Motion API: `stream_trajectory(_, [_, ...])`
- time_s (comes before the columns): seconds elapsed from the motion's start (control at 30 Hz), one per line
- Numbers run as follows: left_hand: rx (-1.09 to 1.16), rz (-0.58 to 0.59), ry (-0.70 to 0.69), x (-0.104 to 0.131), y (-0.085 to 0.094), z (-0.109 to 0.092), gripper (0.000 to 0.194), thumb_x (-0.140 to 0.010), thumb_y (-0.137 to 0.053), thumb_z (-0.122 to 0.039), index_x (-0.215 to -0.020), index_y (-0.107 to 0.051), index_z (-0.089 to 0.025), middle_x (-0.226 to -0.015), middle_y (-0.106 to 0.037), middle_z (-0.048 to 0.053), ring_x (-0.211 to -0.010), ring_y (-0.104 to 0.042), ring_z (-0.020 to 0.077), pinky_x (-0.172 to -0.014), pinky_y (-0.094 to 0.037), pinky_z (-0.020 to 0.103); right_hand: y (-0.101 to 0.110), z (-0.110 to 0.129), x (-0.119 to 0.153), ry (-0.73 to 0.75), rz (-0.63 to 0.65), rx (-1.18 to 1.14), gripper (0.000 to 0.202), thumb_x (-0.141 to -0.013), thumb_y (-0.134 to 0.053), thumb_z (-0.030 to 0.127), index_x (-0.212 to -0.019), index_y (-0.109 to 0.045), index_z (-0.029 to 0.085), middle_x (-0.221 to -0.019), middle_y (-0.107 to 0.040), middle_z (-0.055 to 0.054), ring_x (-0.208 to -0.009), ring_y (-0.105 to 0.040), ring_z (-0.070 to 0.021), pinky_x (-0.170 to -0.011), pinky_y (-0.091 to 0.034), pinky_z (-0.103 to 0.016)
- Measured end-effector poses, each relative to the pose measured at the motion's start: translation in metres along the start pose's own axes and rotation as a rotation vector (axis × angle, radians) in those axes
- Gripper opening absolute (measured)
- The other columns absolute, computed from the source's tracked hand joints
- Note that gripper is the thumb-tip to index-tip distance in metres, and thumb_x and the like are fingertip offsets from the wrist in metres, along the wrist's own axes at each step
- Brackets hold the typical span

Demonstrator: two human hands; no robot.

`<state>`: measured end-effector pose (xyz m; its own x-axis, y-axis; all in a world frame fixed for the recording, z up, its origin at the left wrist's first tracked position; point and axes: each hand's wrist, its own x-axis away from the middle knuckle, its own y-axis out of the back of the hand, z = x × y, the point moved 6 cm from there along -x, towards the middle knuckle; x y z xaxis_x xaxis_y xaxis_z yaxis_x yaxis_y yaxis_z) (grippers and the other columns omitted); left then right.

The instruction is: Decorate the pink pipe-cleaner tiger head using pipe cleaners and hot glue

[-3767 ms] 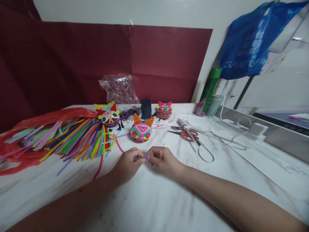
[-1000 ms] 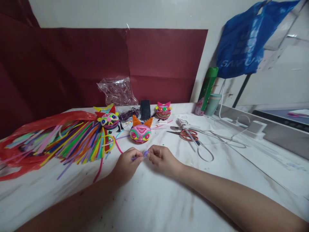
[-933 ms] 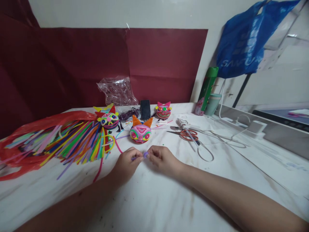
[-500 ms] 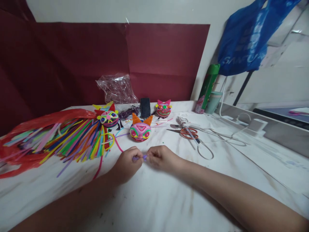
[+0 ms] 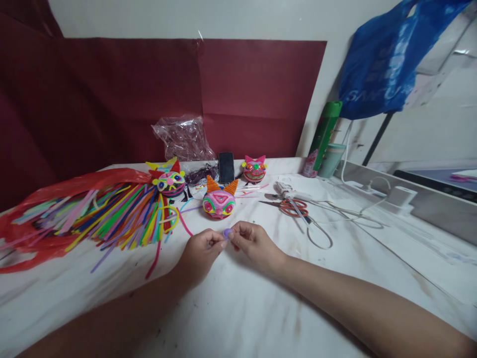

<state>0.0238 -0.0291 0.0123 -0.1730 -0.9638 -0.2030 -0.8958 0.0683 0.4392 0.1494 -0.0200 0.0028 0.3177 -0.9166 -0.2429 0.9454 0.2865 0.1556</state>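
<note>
Between my fingertips is a small purple pipe-cleaner coil (image 5: 227, 233), rolled into a round. My right hand (image 5: 255, 246) pinches it from the right with thumb and fingers. From the left, my left hand (image 5: 203, 251) has its thumb and forefinger closed at the coil's edge. Just beyond stands a pink cat-like head (image 5: 218, 204) with orange ears, made of coiled pipe cleaners. A second colourful head (image 5: 170, 184) lies to the left, and a third pink head (image 5: 255, 169) sits farther back.
Many loose pipe cleaners (image 5: 122, 216) lie on a red plastic bag (image 5: 82, 178) at left. Scissors (image 5: 293, 208) and a glue gun (image 5: 285, 189) with cables are at right. A phone (image 5: 226, 168) leans at the back, near a green spray can (image 5: 323, 139) and a cup (image 5: 331, 161).
The purple piece, earlier showing an end in my left fist, now appears as a round coil at my fingertips. My left fingers have loosened and extended toward it. The view has shifted slightly.
</note>
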Motion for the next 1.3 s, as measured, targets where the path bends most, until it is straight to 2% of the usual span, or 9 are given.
stream_trajectory(0.2, [-0.056, -0.016, -0.023, -0.003, 0.006, 0.000, 0.014, -0.068, -0.053, -0.029, -0.061, -0.056, -0.016, -0.058, -0.051, -0.003, -0.057, -0.046, 0.0123, -0.055, -0.036, 0.023, 0.005, 0.003, -0.002, 0.038, 0.071, 0.192, 0.029, -0.080, -0.054, 0.040, -0.063, -0.048, 0.017, -0.053, -0.042, 0.005, -0.049, -0.034, -0.0081, -0.045, -0.026, -0.021])
stream_trajectory(0.43, [-0.239, 0.088, -0.174, -0.004, 0.001, -0.001, 0.014, -0.071, -0.052, -0.025, -0.061, -0.057, -0.016, -0.064, -0.051, -0.001, -0.063, -0.049, 0.0128, -0.059, -0.037, 0.024, 0.006, 0.012, 0.000, 0.091, 0.253, 0.421, 0.017, -0.077, -0.051, 0.019, -0.061, -0.047, 0.015, -0.053, -0.037, 0.006, -0.049, -0.030, -0.0062, -0.044, -0.024, -0.017])
stream_trajectory(0.67, [-0.203, 0.249, -0.071, -0.006, -0.009, 0.011, 0.014, -0.070, -0.054, -0.028, -0.064, -0.059, -0.016, -0.065, -0.052, -0.003, -0.062, -0.048, 0.0116, -0.058, -0.036, 0.022, 0.003, 0.015, 0.004, 0.088, 0.384, 0.536, 0.009, -0.075, -0.050, 0.011, -0.069, -0.057, 0.012, -0.055, -0.045, 0.004, -0.049, -0.037, -0.0063, -0.045, -0.028, -0.016])
stream_trajectory(0.8, [-0.230, 0.245, -0.122, -0.004, -0.010, 0.007, 0.012, -0.069, -0.052, -0.024, -0.062, -0.057, -0.016, -0.065, -0.051, -0.002, -0.062, -0.048, 0.0116, -0.059, -0.036, 0.023, 0.002, 0.015, 0.006, 0.088, 0.402, 0.574, 0.009, -0.073, -0.051, 0.008, -0.070, -0.059, 0.011, -0.056, -0.047, 0.004, -0.050, -0.038, -0.0062, -0.046, -0.028, -0.017])
stream_trajectory(0.87, [-0.227, 0.233, -0.142, -0.003, -0.009, 0.003, 0.010, -0.068, -0.052, -0.021, -0.060, -0.056, -0.016, -0.064, -0.049, -0.003, -0.062, -0.047, 0.0114, -0.058, -0.035, 0.022, 0.003, 0.013, 0.005, 0.076, 0.391, 0.529, 0.008, -0.074, -0.052, 0.011, -0.069, -0.058, 0.012, -0.055, -0.046, 0.004, -0.050, -0.037, -0.0061, -0.046, -0.027, -0.017])
stream_trajectory(0.97, [-0.182, 0.182, -0.130, -0.004, -0.004, -0.001, 0.011, -0.069, -0.052, -0.023, -0.060, -0.054, -0.016, -0.062, -0.046, -0.003, -0.061, -0.044, 0.0109, -0.056, -0.034, 0.022, 0.004, 0.007, 0.001, -0.006, 0.361, 0.289, 0.017, -0.077, -0.056, 0.027, -0.067, -0.055, 0.013, -0.054, -0.044, 0.005, -0.048, -0.035, -0.0062, -0.044, -0.027, -0.018])
stream_trajectory(1.1, [-0.059, 0.087, -0.025, -0.005, 0.004, 0.000, 0.017, -0.071, -0.052, -0.031, -0.062, -0.052, -0.017, -0.055, -0.041, -0.005, -0.054, -0.036, 0.0093, -0.051, -0.029, 0.021, 0.002, 0.002, -0.004, -0.119, 0.269, -0.027, 0.034, -0.067, -0.067, 0.046, -0.076, -0.058, 0.014, -0.059, -0.051, 0.003, -0.051, -0.042, -0.0075, -0.048, -0.032, -0.020])
stream_trajectory(1.2, [0.016, 0.036, 0.023, -0.004, 0.005, 0.004, 0.016, -0.070, -0.051, -0.031, -0.062, -0.049, -0.017, -0.054, -0.041, -0.006, -0.052, -0.034, 0.0087, -0.049, -0.028, 0.021, -0.001, 0.001, -0.004, -0.124, 0.159, -0.098, 0.041, -0.062, -0.070, 0.051, -0.075, -0.058, 0.014, -0.061, -0.055, 0.001, -0.055, -0.047, -0.0092, -0.051, -0.035, -0.021])
stream_trajectory(1.3, [0.019, 0.015, -0.007, -0.002, 0.004, 0.004, 0.014, -0.070, -0.050, -0.029, -0.062, -0.049, -0.017, -0.056, -0.044, -0.005, -0.054, -0.037, 0.0093, -0.051, -0.031, 0.021, -0.004, 0.000, -0.001, -0.092, 0.093, -0.108, 0.041, -0.065, -0.066, 0.055, -0.071, -0.056, 0.015, -0.058, -0.055, 0.001, -0.054, -0.048, -0.0099, -0.052, -0.036, -0.022])
